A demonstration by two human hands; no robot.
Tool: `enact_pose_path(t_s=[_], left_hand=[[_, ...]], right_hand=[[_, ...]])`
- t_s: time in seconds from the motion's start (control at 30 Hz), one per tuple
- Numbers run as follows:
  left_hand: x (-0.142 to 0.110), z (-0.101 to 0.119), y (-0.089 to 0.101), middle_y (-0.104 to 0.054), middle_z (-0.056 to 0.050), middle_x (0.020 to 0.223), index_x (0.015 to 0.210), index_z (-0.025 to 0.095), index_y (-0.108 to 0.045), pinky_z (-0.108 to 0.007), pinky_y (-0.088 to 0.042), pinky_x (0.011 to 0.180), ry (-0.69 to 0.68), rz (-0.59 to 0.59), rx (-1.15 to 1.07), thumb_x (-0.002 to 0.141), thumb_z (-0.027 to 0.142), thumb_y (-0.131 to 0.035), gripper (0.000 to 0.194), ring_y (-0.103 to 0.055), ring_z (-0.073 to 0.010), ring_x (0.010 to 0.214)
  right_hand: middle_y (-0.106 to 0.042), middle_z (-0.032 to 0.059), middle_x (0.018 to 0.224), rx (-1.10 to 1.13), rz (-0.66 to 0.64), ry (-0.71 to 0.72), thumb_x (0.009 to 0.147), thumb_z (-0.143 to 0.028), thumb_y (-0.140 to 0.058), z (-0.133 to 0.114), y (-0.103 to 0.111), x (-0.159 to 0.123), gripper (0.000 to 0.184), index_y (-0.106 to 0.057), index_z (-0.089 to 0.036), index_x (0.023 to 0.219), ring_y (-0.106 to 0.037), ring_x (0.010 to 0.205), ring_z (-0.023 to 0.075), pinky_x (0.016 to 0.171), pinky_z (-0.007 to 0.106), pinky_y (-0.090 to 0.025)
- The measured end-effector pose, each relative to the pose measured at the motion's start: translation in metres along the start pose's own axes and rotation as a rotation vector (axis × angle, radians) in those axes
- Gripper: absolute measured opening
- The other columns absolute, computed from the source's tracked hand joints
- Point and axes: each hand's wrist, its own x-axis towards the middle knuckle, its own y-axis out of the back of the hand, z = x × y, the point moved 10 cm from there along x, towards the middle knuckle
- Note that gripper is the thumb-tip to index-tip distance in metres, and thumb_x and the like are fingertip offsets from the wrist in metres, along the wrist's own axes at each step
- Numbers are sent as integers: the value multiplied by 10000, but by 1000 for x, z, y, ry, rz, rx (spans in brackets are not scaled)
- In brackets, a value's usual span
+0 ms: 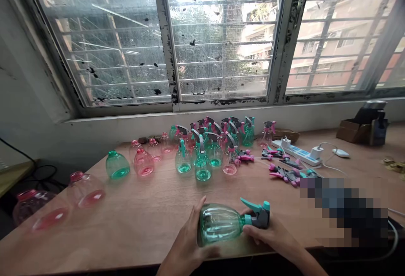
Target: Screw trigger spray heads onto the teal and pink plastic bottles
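Note:
A clear green spray bottle [221,224] lies on its side in the air above the table's front edge, held in both hands. My left hand [190,238] wraps around its base end, thumb and fingers on either side. At the neck, my right hand [268,231] is closed around the collar below the trigger sprayer [261,215], which is dark grey with a teal trigger and nozzle. The sprayer sits on the bottle's mouth; whether it is fully tightened cannot be seen. Some fingers of my right hand are hidden behind the bottle neck.
Several bottles with sprayers [202,162] stand at the middle back. Open-topped pink bottles [144,163] and a green bottle [117,165] stand to the left. Loose sprayer heads [286,175] lie right of centre, near a white power strip [297,153]. A pixelated patch covers the right front.

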Motion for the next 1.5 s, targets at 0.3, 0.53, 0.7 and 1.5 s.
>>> enact_pose_path(t_s=[0.3,0.53,0.7,1.5], left_hand=[[-2,-5,6,-481,-36,1599,1512,314,-426,-412,-294,1223,-29,-1,-96,974,493,-543,579,-385,-304,1491],[0,-3,11,-620,-89,1458,1403,257,-544,-419,-390,1151,-31,58,-95,897,566,-629,598,-531,-348,1362],[0,-2,13,-655,-103,1408,1373,242,-572,-433,-404,1141,-47,69,-110,887,544,-653,578,-559,-355,1328],[0,-19,13,-589,-133,1485,1592,247,-280,-485,-361,1181,-34,115,-83,930,638,-514,803,-488,-360,1417]], right_hand=[[-620,-37,593,57,52,1,736,-522,-838,-1,7,1,483,-734,-191,1072,-505,506,129,483,236,-394],[-620,-45,586,75,95,52,721,-427,-863,-6,8,4,450,-786,-211,1107,-479,506,119,497,245,-425],[-594,-54,507,76,100,79,728,-461,-857,-10,8,3,436,-785,-190,1062,-491,473,130,483,251,-409],[-684,-28,605,174,-8,65,773,-526,-831,-5,1,3,453,-645,-182,1000,-568,470,127,488,239,-411]])
